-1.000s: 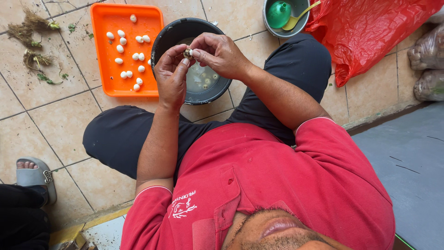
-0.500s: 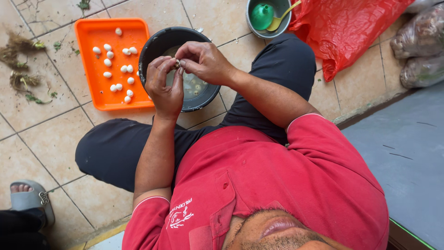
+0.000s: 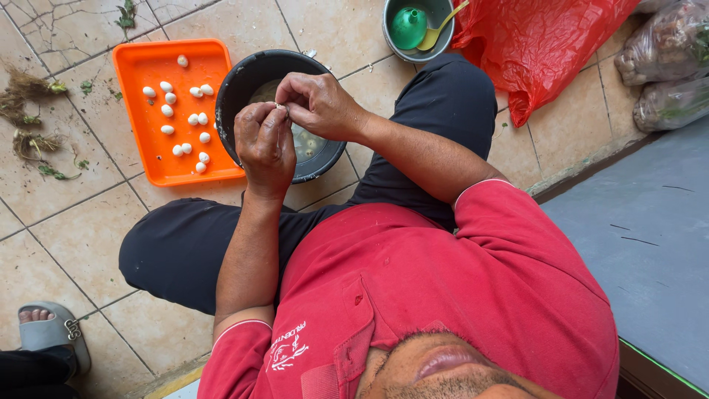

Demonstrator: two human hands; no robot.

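Both hands are meeting above the black bowl (image 3: 255, 81), pinching one small pale egg (image 3: 281, 107) between their fingertips. The left hand (image 3: 266, 144) is cupping it from below, while the right hand (image 3: 317, 103) is gripping it from one o'clock. Compared with a moment ago, the hands are sitting a little lower over the bowl and the grip is looking tighter, so the peeling seems to be continuing. At nine o'clock of the bowl, the orange tray (image 3: 148, 166) is holding white peeled eggs (image 3: 185, 118).
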